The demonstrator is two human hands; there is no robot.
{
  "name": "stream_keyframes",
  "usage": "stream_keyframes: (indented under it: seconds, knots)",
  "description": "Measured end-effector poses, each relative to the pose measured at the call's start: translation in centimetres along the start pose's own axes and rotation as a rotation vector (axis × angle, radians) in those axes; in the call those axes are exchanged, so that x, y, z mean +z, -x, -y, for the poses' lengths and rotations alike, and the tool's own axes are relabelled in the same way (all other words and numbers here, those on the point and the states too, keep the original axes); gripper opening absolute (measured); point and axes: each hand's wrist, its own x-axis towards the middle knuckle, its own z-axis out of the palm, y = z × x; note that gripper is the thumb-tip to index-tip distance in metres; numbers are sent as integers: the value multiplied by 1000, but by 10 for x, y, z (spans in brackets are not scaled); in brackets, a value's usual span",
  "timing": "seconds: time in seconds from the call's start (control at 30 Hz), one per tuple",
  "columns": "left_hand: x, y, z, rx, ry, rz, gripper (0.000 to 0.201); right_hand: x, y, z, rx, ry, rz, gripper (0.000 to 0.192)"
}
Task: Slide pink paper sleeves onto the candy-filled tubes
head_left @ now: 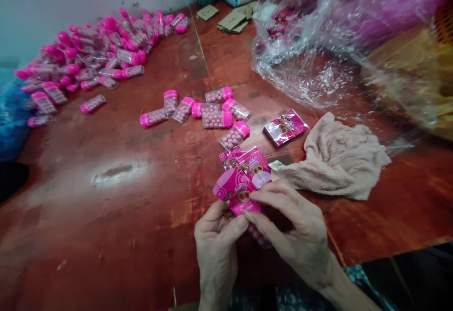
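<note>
My left hand point(219, 240) pinches the lower edge of a pink printed sleeve point(231, 189), its open end tilted up to the left. My right hand point(300, 226) is closed around a small clear bottle of pink balls point(257, 235), its fingertips touching the sleeve's lower end. The bottle's pink cap point(244, 207) meets the sleeve there, and my fingers partly hide the join. Just beyond my hands lie more flat printed sleeves point(254, 163). A stack of the same sleeves point(286, 128) sits farther right.
Several pink-capped bottles point(217, 119) lie loose in mid-table. A large heap of them point(95, 51) rests against the wall at the back left. A beige cloth point(343, 157) is crumpled on the right, before a clear plastic bag point(304, 65). Cardboard pieces point(233, 20) lie at the back.
</note>
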Motion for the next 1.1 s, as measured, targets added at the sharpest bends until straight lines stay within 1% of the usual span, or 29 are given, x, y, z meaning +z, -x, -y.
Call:
stream_keyframes:
  seconds: [0.1,0.27,0.43,0.57,0.67,0.77,0.97,1.03,1.1]
  knots:
    - [-2,2,1,17,-56,-5,33,1,1,-1,25,-12,9,20]
    - [-5,4,3,40,-165,15,33,1,3,0,53,19,-55,18]
    - [-5,4,4,55,-204,48,31,-1,3,1,51,63,-37,18]
    - [-3,5,4,68,-280,11,29,-2,2,0,63,72,11,10]
    - [0,7,3,69,-322,-12,27,-2,2,0,89,55,7,10]
    - [1,8,2,71,-303,-9,27,-2,1,0,143,6,-30,9]
    - [1,7,0,64,-286,74,27,-4,4,-2,244,19,-73,13]
    - [1,6,-1,37,-259,103,28,-4,5,-2,333,-41,-68,12]
    - [2,6,-3,-1,-215,140,29,-5,6,-3,455,-180,-66,9]
